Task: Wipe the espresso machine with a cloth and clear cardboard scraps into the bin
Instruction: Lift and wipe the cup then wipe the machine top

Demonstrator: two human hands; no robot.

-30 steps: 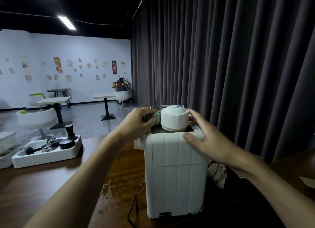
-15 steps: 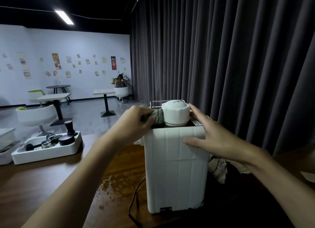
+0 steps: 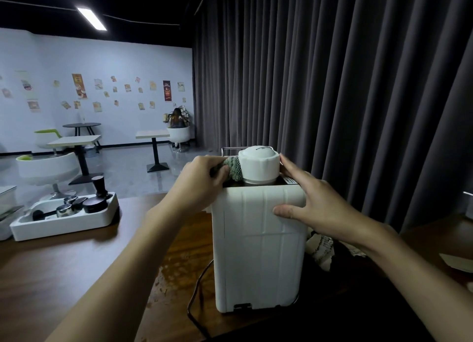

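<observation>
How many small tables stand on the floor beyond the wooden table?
3: a round dark table by the far wall, a white square table just before it, a second white table nearer the curtain. More may be hidden.

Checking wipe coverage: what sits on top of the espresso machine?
A white cap, with a green cloth held against its left side by the left hand. The right hand rests on the top right edge of the espresso machine. The top under cloth and hands is hidden.
</observation>
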